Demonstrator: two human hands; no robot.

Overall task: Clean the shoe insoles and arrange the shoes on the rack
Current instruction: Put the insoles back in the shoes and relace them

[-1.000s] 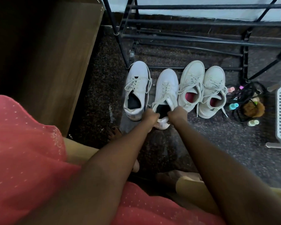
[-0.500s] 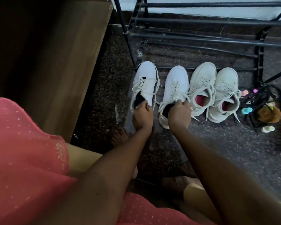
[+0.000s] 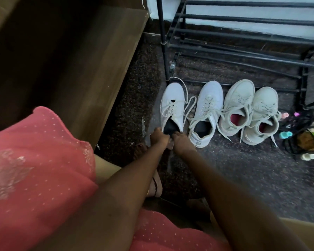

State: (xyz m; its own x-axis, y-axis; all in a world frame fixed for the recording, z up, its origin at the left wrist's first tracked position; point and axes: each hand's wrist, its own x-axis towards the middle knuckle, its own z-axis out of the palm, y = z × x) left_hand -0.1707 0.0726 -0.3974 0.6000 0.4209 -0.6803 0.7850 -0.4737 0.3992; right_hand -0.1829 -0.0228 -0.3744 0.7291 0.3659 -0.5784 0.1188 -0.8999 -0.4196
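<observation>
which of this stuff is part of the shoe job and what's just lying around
Job: left hand and right hand gripping leftmost white sneaker; second white sneaker; pink-lined sneaker pair; black shoe rack.
Lying about: black tangled cords; brown fluffy thing; wooden cabinet.

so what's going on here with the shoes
A person grips the heel of the leftmost white shoe with the left hand and right hand, apparently working at its dark insole. The other three shoes stand beside it on the floor before the black rack, none on it yet.
</observation>
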